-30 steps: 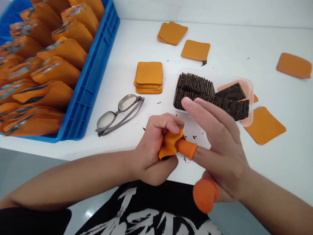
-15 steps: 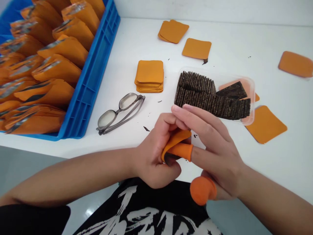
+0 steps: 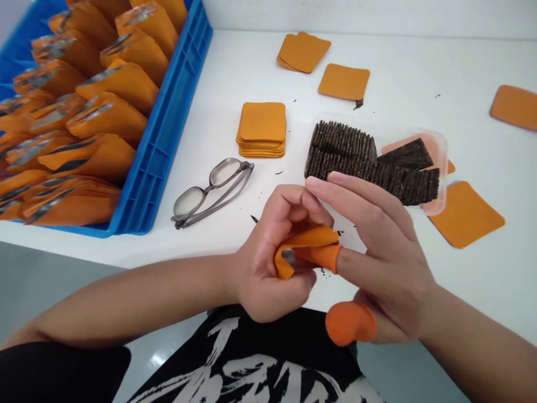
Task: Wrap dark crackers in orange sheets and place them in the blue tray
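Observation:
My left hand (image 3: 268,257) is closed around a small orange pouch (image 3: 300,242), pinching it at the table's near edge. My right hand (image 3: 377,252) has its fingers stretched out; its index finger, in an orange finger cot (image 3: 321,254), is pushed into the pouch's mouth. The right thumb wears a second orange finger cot (image 3: 350,323). Just behind the hands a clear plastic tray (image 3: 438,162) holds rows of dark brown square wafers (image 3: 356,157).
A blue crate (image 3: 168,129) of filled orange pouches fills the left. Grey glasses (image 3: 212,190) lie beside it. A stack of empty orange pouches (image 3: 262,129) sits mid-table; loose orange pouches (image 3: 465,215) lie right and behind. Dark crumbs dot the white table (image 3: 419,89).
The pouch has been flattened and opened out in my left hand, and my right index finger has slid deeper into it. Both hands shifted slightly right.

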`<state>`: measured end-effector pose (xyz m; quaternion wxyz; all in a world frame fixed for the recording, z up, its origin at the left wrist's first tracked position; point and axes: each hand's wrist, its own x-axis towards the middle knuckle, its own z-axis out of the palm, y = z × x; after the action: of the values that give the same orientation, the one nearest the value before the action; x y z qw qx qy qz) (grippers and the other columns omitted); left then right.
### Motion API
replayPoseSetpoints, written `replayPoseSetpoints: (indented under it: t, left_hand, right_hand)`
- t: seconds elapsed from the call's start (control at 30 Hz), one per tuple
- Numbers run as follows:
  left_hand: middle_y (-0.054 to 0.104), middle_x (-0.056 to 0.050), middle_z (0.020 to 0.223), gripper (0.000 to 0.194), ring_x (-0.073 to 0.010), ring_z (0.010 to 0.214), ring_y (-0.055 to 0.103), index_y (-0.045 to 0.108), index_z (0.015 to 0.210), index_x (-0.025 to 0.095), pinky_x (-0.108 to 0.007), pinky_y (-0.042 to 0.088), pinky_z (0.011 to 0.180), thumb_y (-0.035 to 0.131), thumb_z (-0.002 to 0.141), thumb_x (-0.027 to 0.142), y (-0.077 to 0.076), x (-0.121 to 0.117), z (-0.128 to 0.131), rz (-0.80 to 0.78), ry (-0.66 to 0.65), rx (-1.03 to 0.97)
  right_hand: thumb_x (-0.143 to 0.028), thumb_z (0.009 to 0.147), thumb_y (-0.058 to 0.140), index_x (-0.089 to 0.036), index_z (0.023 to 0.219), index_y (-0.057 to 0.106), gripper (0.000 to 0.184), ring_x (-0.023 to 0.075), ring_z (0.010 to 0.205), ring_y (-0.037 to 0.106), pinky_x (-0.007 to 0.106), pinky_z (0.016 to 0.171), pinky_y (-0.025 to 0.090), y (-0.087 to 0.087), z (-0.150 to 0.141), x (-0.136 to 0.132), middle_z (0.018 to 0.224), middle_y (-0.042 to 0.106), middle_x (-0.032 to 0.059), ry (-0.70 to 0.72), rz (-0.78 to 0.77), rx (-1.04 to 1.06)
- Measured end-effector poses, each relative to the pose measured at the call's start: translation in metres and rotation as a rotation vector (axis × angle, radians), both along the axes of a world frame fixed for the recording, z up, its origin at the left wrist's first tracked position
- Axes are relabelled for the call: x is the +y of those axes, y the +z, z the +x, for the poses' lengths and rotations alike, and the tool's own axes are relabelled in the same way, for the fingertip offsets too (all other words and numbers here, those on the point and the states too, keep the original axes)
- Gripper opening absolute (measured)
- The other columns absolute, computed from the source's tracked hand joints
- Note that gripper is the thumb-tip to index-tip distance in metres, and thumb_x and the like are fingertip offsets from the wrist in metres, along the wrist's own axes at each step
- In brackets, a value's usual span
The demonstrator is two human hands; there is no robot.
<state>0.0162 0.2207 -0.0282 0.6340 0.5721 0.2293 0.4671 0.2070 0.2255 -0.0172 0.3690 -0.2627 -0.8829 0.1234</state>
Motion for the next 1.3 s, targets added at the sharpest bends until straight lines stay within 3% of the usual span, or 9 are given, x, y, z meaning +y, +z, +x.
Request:
replayPoseSetpoints:
  t: [0.17,0.33,0.57,0.73,0.8,1.0,1.17,1.3]
  left_hand:
    - [0.047,-0.002,0.106,0.055,-0.0113,0.074,0.048,0.035,0.124,0.027,-0.029,0.047,0.060,0.062,0.079,0.012,-0.004,-0.002,-0.001,-0.024,-0.023,-0.011]
    - [0.040,-0.003,0.110,0.069,-0.0090,0.075,0.046,0.036,0.133,0.029,-0.026,0.045,0.059,0.057,0.069,0.013,-0.017,0.003,0.002,0.135,-0.069,-0.045]
    - [0.041,-0.003,0.113,0.079,-0.0071,0.074,0.047,0.034,0.135,0.029,-0.022,0.044,0.058,0.052,0.063,0.000,-0.015,0.012,-0.002,0.216,-0.144,0.040]
    - [0.041,0.001,0.102,0.079,-0.0047,0.066,0.041,0.033,0.131,0.028,-0.020,0.036,0.053,0.051,0.061,-0.005,-0.012,0.012,-0.003,0.130,-0.179,0.030]
    - [0.039,0.001,0.100,0.077,-0.0061,0.068,0.041,0.032,0.128,0.028,-0.022,0.039,0.055,0.050,0.061,-0.004,-0.009,0.012,-0.005,0.138,-0.184,0.053]
    - [0.036,0.000,0.094,0.074,-0.0106,0.073,0.050,0.031,0.135,0.028,-0.022,0.040,0.054,0.049,0.068,0.002,-0.004,0.012,-0.007,0.157,-0.308,0.129]
    - [0.052,-0.002,0.103,0.066,-0.0184,0.087,0.063,0.044,0.135,0.024,-0.033,0.057,0.068,0.060,0.073,0.007,-0.015,0.007,0.002,0.183,-0.059,0.138]
    - [0.063,-0.009,0.120,0.061,-0.0277,0.108,0.069,0.048,0.137,0.024,-0.046,0.063,0.091,0.069,0.081,0.018,-0.020,0.004,0.008,0.192,-0.088,0.065]
  right_hand:
    - [-0.054,0.109,0.045,-0.017,0.084,0.063,0.048,0.0322,0.152,0.048,0.053,0.124,0.047,0.003,-0.001,0.001,0.155,0.054,0.0210,0.015,-0.017,0.023]
    - [-0.044,0.099,0.065,-0.016,0.083,0.065,0.033,0.0324,0.153,0.045,0.049,0.126,0.044,0.002,-0.002,0.001,0.155,0.056,0.0217,0.034,-0.051,0.045]
    - [-0.031,0.099,0.061,-0.014,0.094,0.069,0.020,0.0349,0.162,0.031,0.056,0.133,0.031,0.004,0.000,0.003,0.165,0.043,0.0273,0.177,-0.197,-0.020]
    - [-0.020,0.090,0.060,-0.017,0.092,0.066,0.007,0.0358,0.164,0.025,0.060,0.133,0.029,0.002,0.001,0.006,0.167,0.040,0.0234,0.204,-0.195,-0.057]
    - [-0.012,0.083,0.060,-0.018,0.094,0.064,0.013,0.0383,0.164,0.023,0.064,0.132,0.030,0.000,0.001,0.006,0.168,0.038,0.0208,0.198,-0.166,-0.082]
    - [0.003,0.081,0.053,-0.018,0.082,0.060,0.022,0.0376,0.145,0.053,0.059,0.112,0.056,-0.001,0.003,0.006,0.149,0.060,0.0150,0.070,-0.010,0.011]
    - [0.004,0.082,0.048,-0.016,0.082,0.066,0.026,0.0328,0.141,0.058,0.056,0.113,0.055,0.001,0.006,0.006,0.143,0.065,0.0180,0.035,-0.054,0.053]
    - [0.006,0.083,0.048,-0.016,0.084,0.065,0.028,0.0290,0.135,0.064,0.053,0.111,0.058,0.003,0.006,0.002,0.143,0.066,0.0164,0.021,-0.135,0.145]
